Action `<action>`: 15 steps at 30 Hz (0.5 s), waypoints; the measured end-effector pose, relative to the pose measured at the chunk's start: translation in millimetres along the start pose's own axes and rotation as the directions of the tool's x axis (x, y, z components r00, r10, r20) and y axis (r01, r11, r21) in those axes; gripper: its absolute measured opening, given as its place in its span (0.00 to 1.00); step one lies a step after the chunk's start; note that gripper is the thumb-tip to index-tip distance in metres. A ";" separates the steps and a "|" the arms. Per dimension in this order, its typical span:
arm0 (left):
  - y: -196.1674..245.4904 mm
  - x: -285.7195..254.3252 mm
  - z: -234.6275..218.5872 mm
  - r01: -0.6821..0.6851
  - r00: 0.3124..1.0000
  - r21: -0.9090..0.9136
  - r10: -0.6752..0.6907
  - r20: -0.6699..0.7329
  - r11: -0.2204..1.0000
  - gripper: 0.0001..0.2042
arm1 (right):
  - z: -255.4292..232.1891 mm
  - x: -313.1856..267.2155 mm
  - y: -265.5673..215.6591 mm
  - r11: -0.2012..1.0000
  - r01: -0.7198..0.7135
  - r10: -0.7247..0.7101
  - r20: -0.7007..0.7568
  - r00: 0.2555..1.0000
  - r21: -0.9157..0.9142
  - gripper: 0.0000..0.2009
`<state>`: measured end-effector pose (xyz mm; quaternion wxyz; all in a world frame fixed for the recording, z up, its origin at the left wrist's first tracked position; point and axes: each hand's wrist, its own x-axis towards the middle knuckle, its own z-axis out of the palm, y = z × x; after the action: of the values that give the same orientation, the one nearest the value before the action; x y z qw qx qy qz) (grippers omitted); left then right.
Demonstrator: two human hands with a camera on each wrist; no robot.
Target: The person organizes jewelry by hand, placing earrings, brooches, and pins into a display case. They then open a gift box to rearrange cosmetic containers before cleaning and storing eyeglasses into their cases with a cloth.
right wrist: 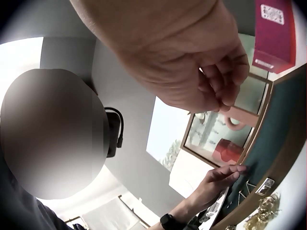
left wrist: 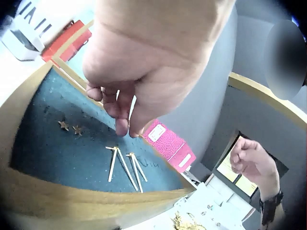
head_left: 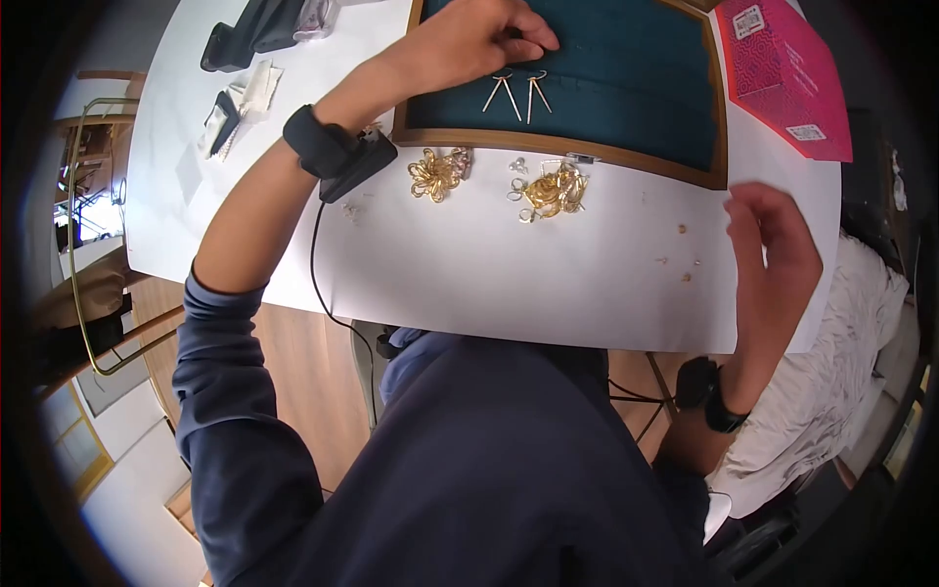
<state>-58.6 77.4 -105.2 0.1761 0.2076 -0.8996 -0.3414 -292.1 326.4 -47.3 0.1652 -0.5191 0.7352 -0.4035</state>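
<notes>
My left hand (head_left: pixel 469 41) (left wrist: pixel 144 72) hovers over the dark green lining (head_left: pixel 626 103) of a wood-framed tray, thumb and index tips close together; no object shows between them. Just below it lie two gold V-shaped earrings (head_left: pixel 504 96) (head_left: pixel 537 95). Two small star-shaped pieces (left wrist: pixel 63 125) (left wrist: pixel 77 130) lie on the lining in the left wrist view; the left hand hides that spot from the head view. My right hand (head_left: pixel 778 240) (right wrist: pixel 192 72) is raised off the tray's right corner, fingers loosely bent, with nothing visible in them.
Gold jewelry piles (head_left: pixel 435 176) (head_left: pixel 556 192) lie along the tray's near edge, beside a metal clasp (head_left: pixel 581 158). Several tiny pieces (head_left: pixel 687 277) are scattered at right. A pink box (head_left: pixel 787 83) stands right of the tray; dark pouches (head_left: pixel 274 24) and cloth pieces (head_left: pixel 258 90) lie at left.
</notes>
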 end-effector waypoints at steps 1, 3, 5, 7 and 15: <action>1.1 0.8 -1.6 -0.006 1.000 0.001 0.006 -0.023 1.000 0.08 | -7.8 -10.6 15.4 0.998 -0.035 0.037 -0.039 0.999 0.051 0.05; 10.4 4.9 -7.9 0.105 0.994 -0.020 -0.105 -0.007 0.994 0.07 | -22.8 -31.3 42.7 0.984 -0.119 0.135 -0.119 0.984 0.134 0.06; 27.1 9.5 -16.3 0.337 0.939 -0.051 -0.333 0.081 0.940 0.06 | -36.5 -51.3 68.1 0.955 -0.218 0.257 -0.196 0.946 0.201 0.06; 19.4 12.2 -10.6 0.225 0.974 -0.036 -0.225 0.008 0.974 0.06 | -47.6 -67.9 98.9 0.948 -0.257 0.302 -0.283 0.910 0.187 0.06; 10.7 13.2 -3.4 0.147 0.989 0.061 -0.146 -0.019 0.987 0.09 | -54.5 -108.4 144.1 0.819 -0.465 0.290 -0.456 0.841 -0.336 0.10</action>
<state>-71.0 76.3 -93.1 0.1503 0.2812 -0.8909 -0.3236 -374.9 466.1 -142.8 -0.0237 -0.2936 0.9133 -0.2812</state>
